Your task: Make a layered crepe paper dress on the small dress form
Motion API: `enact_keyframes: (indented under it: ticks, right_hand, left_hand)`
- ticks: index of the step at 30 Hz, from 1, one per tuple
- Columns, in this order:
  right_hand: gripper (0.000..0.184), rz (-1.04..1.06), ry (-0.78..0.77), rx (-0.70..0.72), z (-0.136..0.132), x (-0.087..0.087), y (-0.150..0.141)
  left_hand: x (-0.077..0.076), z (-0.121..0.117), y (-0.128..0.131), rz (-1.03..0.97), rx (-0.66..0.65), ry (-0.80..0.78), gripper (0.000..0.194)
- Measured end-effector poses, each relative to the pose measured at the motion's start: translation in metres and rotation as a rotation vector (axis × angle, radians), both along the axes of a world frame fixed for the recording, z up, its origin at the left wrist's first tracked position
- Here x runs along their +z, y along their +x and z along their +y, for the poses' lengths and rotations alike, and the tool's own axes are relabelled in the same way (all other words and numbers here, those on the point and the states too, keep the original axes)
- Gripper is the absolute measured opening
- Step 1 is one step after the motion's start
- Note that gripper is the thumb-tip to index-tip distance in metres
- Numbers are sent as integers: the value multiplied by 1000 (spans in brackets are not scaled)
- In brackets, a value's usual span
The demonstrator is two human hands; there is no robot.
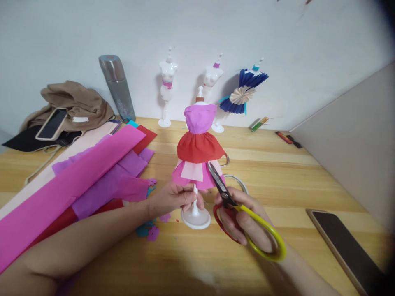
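A small white dress-form mannequin (195, 220) stands upright at the middle of the table. It wears a paper dress (200, 146) with a purple top, a red gathered skirt, and a pink and magenta layer below. My left hand (180, 199) grips the white stem just under the hem. In my right hand (243, 213) are scissors (226, 195) with one yellow and one red handle. Their blades look nearly closed and point up at the right side of the lower skirt layer. Whether the tips touch the paper I cannot tell.
Folded crepe paper (77, 176) in magenta, purple, red and pale pink lies at the left. Behind are two bare mannequins, one in a blue paper dress (242, 92), and a steel flask (117, 88). A tape roll (237, 181) and a phone (342, 246) lie right.
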State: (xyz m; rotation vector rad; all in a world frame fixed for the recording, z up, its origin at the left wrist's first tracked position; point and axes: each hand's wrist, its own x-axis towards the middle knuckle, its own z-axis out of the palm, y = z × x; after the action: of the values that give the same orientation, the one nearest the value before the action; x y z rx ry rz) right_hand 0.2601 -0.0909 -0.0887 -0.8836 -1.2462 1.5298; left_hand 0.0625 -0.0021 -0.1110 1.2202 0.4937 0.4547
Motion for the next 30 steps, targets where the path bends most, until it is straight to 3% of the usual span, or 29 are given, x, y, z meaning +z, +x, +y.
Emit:
enact_keyframes:
  ticks: [7,20,30]
  right_hand:
    - [39,28,-36,-17,-3,-5,1]
    - [40,79,-61,21,0,9,-4]
    - [44,58,-47,29,-1,7,-2]
  left_hand:
    - [-2,0,0,-24,-13,-3,49]
    - [0,0,0,-28,-9,42,50]
    - [-3,1,0,-4,-7,67,48]
